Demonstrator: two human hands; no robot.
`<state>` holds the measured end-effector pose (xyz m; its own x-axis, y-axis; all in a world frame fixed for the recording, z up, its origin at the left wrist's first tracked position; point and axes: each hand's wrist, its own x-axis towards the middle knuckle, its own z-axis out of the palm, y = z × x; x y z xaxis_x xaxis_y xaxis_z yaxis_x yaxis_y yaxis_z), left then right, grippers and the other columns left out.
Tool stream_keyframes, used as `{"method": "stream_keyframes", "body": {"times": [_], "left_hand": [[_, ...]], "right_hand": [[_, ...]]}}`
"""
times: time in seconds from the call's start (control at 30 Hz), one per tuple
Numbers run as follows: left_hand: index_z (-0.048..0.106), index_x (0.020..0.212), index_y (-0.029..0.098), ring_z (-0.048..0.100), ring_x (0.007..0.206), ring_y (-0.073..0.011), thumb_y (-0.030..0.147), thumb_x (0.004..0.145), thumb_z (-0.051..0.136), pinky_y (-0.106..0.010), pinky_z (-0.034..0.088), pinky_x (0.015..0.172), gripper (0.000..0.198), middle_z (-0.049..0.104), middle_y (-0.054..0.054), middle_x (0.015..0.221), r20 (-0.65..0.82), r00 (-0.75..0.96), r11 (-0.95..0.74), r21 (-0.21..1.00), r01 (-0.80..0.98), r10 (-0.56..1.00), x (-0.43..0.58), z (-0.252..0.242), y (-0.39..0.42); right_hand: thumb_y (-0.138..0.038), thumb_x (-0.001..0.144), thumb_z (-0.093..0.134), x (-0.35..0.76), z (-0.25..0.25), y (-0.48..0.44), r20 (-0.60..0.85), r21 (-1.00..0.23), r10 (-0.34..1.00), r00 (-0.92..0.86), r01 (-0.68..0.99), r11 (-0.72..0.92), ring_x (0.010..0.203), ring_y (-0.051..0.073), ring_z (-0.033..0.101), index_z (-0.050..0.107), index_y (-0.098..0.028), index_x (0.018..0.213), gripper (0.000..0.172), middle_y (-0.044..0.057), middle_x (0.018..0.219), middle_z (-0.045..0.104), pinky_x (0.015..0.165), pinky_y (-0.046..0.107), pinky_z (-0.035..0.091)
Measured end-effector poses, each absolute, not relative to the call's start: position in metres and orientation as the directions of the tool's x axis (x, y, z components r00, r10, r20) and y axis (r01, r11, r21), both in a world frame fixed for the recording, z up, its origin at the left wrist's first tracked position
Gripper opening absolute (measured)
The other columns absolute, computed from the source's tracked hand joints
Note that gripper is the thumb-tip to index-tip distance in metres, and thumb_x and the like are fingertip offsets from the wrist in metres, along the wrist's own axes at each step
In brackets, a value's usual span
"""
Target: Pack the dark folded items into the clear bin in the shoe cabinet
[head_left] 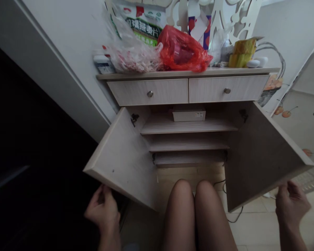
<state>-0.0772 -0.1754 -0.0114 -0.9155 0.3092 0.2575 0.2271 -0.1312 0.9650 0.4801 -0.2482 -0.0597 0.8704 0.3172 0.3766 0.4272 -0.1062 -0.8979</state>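
Observation:
A pale wood-grain cabinet stands in front of me with both doors swung outward. My left hand has curled fingers at the outer edge of the left cabinet door. On the other side, my right hand pinches the outer edge of the right cabinet door. The fingertips of both hands are partly hidden by the doors. Between the doors show several shelves, and a white box lies on the upper shelf.
Two closed drawers sit above the doors. The cabinet top holds a red plastic bag, a clear bag, a white bottle and yellow packages. My knees are between the doors; a dark cable lies on the floor.

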Motion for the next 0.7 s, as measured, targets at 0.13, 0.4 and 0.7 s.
{"method": "stream_keyframes", "body": {"times": [0.13,0.4,0.7], "left_hand": [[0.075,0.091,0.016,0.073,0.093,-0.032,0.06,0.062,0.077,-0.057,0.056,0.1,0.053,0.078,-0.01,0.092,0.304,-0.85,-0.183,0.951,0.247,0.43,-0.055,-0.024,-0.166],[0.076,0.089,0.019,0.072,0.082,-0.0263,0.064,0.072,0.075,-0.045,0.059,0.088,0.048,0.078,-0.008,0.087,0.443,-0.563,-0.28,0.892,0.355,0.698,0.01,-0.026,-0.127],[0.076,0.084,0.018,0.071,0.077,-0.0217,0.044,0.086,0.07,-0.035,0.056,0.076,0.027,0.077,-0.01,0.084,0.61,-0.286,-0.462,0.768,0.443,0.739,0.086,-0.011,-0.048]], "right_hand": [[-0.073,0.078,0.06,0.449,-0.046,-0.24,0.433,-0.864,0.345,0.833,0.493,-0.106,0.099,0.04,0.071,0.074,-0.018,0.092,0.059,0.017,0.09,0.076,0.093,0.053,0.053],[-0.07,0.081,0.066,0.398,-0.034,-0.2,0.476,-0.851,0.594,0.648,0.51,0.126,0.091,0.033,0.072,0.073,-0.02,0.084,0.051,0.013,0.09,0.076,0.088,0.046,0.053],[-0.07,0.088,0.058,0.324,-0.016,-0.095,0.485,-0.848,0.763,0.427,0.443,0.291,0.073,0.023,0.07,0.065,-0.021,0.087,0.05,0.009,0.086,0.075,0.067,0.032,0.049]]}}
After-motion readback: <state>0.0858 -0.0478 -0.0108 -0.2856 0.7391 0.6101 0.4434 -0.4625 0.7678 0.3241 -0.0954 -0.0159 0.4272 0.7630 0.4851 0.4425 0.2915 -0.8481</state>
